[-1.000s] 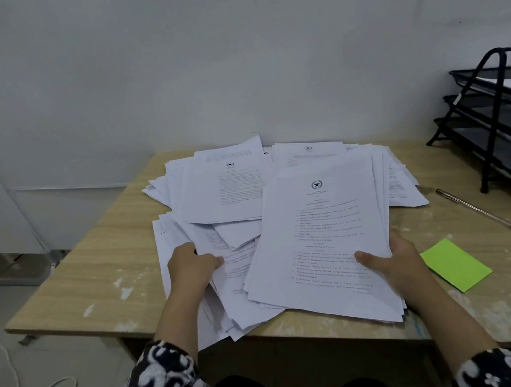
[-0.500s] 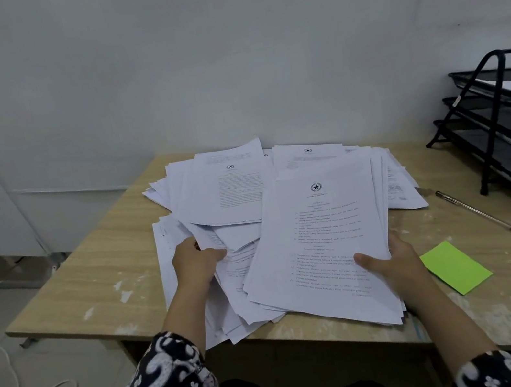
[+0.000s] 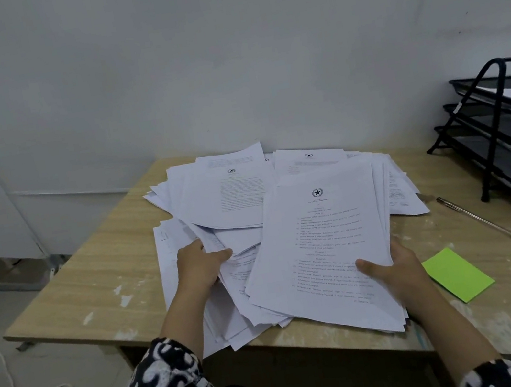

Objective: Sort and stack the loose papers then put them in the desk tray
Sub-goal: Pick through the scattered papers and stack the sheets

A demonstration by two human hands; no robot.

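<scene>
While the right hand (image 3: 394, 271) grips a gathered sheaf (image 3: 325, 249), its long axis pointing away from the person, the left hand (image 3: 200, 266) pinches loose papers (image 3: 223, 195) just left of it; the desk tray (image 3: 502, 129) sits far right.

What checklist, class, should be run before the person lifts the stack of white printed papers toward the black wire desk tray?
1. Right hand grips stack of white printed papers: ok.
2. Left hand clear of the loose white sheets: not ok, fingers hold them.
3. Stack edges squared: not ok, fanned.
4. Black wire desk tray has free space: cannot tell.
5. Clear-barrelled pen off the papers: ok.
</scene>
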